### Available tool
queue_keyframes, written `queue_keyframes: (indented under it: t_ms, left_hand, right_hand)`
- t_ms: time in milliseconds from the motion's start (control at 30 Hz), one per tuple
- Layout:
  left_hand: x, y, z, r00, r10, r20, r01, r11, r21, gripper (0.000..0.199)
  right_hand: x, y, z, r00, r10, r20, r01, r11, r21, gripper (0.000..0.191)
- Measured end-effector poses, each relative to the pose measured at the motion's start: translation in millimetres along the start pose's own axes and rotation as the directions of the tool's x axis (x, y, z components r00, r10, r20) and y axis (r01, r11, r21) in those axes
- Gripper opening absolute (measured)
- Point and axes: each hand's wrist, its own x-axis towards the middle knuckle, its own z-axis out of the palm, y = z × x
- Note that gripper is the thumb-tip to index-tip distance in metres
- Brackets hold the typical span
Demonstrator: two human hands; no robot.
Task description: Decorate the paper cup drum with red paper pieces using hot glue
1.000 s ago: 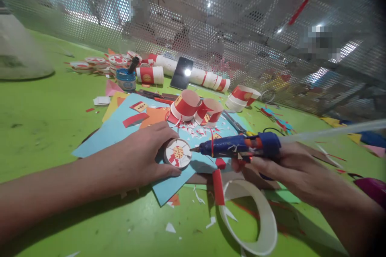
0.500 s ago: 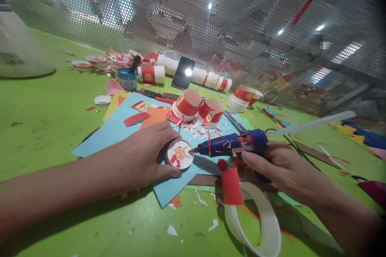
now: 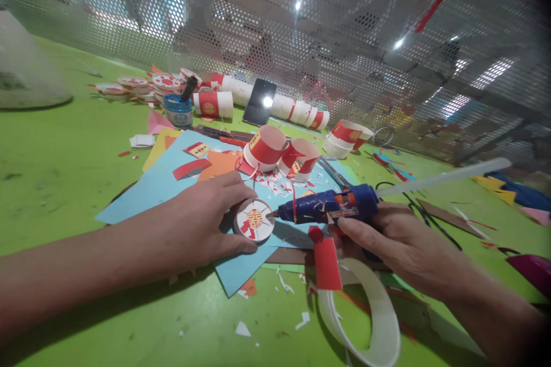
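My left hand [image 3: 210,218] grips a small round white disc [image 3: 261,230] by its edge, fingers behind and thumb in front. A gold emblem and red paper bits show on its face. My right hand [image 3: 396,235] is wrapped round a blue glue gun [image 3: 318,207] with a long pale glue stick [image 3: 447,176] out of its back. The nozzle tip is at the right side of the disc's face; whether it touches cannot be made out. Beneath the disc lies light blue paper [image 3: 241,269]. Red and white cut cups [image 3: 267,146] stand just behind.
A tape roll [image 3: 385,321] and a red paper piece [image 3: 328,264] lie at front right. Further back are a blue jar [image 3: 178,112], a phone [image 3: 259,102], a row of paper cups [image 3: 284,108] and scissors [image 3: 333,172]. Paper scraps are scattered about.
Both hands, the disc and the glue gun appear slightly further left, as does most of the table, so the view has shifted a little. The grips look the same.
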Motion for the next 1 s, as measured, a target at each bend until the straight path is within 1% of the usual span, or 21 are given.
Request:
queue_keyframes:
  t_ms: [167,400,633,733,867,1000]
  left_hand:
    - [-1.1,-0.8,0.9,1.000,0.000,-0.003,0.000,1.000,-0.014,0.040]
    - [-1.0,-2.6,0.9,1.000,-0.013,0.015,0.013,1.000,-0.020,0.037]
    - [-2.2,-1.7,0.7,1.000,0.012,-0.015,-0.012,1.000,-0.017,0.036]
    - [-2.3,-2.7,1.0,1.000,0.012,-0.015,-0.012,1.000,-0.009,0.039]
    - [-1.4,-3.2,1.2,1.000,-0.001,0.004,0.001,1.000,-0.006,0.039]
    - [-0.7,-3.2,1.6,1.000,0.006,-0.006,-0.007,1.000,-0.022,0.037]
  right_hand:
    - [0.1,-2.9,0.5,1.000,-0.019,0.012,0.019,1.000,-0.010,0.055]
    - [-0.3,-3.9,1.8,1.000,-0.021,-0.021,0.020,0.998,-0.057,0.054]
    - [-0.6,-3.0,0.5,1.000,-0.018,0.001,0.018,0.997,-0.069,0.055]
    - [-2.2,-0.2,0.2,1.000,0.008,0.003,-0.008,0.995,-0.098,0.056]
    - [-4.9,4.5,0.5,0.997,0.069,-0.027,-0.073,0.985,-0.159,0.059]
    - [-9.0,3.6,1.1,0.996,0.062,-0.068,-0.073,0.982,-0.175,0.055]
